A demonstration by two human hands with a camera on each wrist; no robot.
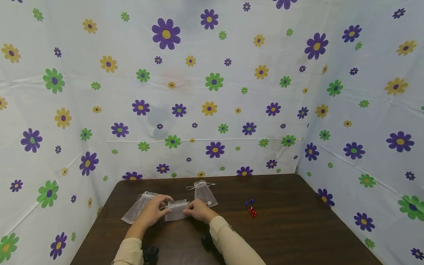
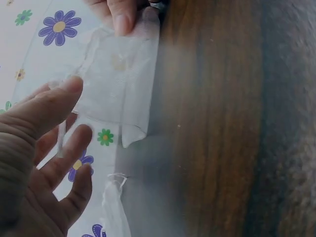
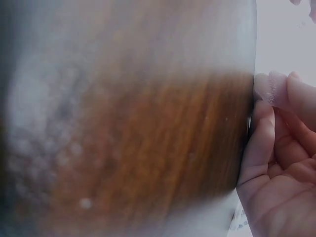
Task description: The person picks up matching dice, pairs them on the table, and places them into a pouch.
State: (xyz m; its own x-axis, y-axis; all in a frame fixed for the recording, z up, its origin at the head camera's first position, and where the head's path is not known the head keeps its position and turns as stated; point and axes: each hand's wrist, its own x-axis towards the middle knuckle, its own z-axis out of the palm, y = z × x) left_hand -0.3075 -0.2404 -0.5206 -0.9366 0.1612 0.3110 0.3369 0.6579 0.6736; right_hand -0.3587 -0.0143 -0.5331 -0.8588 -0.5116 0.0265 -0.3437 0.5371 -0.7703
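Note:
A small sheer white drawstring pouch (image 1: 176, 212) is held above the dark table. My right hand (image 1: 200, 211) pinches one end of it between thumb and fingers. At its other end is my left hand (image 1: 154, 209), with thumb and fingers spread apart beside the pouch's mouth. In the left wrist view, a thin white cord (image 2: 61, 138) hangs by the left fingers, and the pouch (image 2: 118, 74) looks see-through. The right wrist view shows the right hand (image 3: 284, 143) with a bit of mesh at its fingertips. Whether anything lies inside this pouch cannot be told.
Left of the hands lies more sheer pouch material (image 1: 134, 209), partly behind the left arm. Behind the right hand lies another pouch (image 1: 202, 191) with a white die (image 1: 209, 203) at its lower end. Red dice (image 1: 253, 212) and blue dice (image 1: 252, 201) sit to the right.

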